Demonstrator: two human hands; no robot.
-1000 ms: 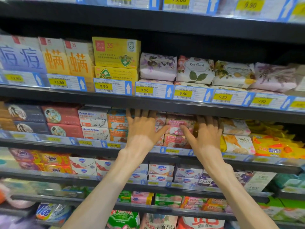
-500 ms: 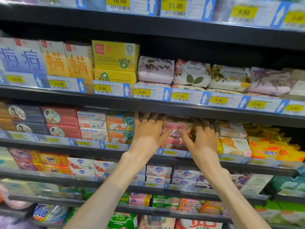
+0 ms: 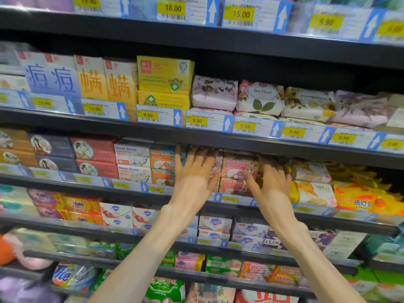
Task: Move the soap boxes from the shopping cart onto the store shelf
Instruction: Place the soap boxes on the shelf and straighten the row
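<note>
Two stacked pink Goat Soap boxes [image 3: 237,169] stand on the middle store shelf [image 3: 196,193], beside orange [image 3: 161,162] and white Goat Soap boxes [image 3: 133,158]. My left hand [image 3: 193,176] reaches into the shelf with fingers spread and straight, just left of the pink boxes. My right hand [image 3: 271,182] is spread the same way on their right side, its thumb touching the pink stack. Neither hand holds a box. Boxes behind my hands are partly hidden. The shopping cart is out of view.
The shelf above [image 3: 196,136] overhangs my fingertips and carries wrapped floral soaps [image 3: 260,97] and yellow boxes [image 3: 165,75]. Yellow packs [image 3: 358,197] fill the right of the middle shelf. Lower shelves hold Safeguard [image 3: 215,225], OMO [image 3: 80,206] and Lux [image 3: 273,242] soaps.
Both hands have drawn a little closer together around the pink Goat Soap stack and sit slightly lower in view. The camera has tilted so the shelves appear lower.
</note>
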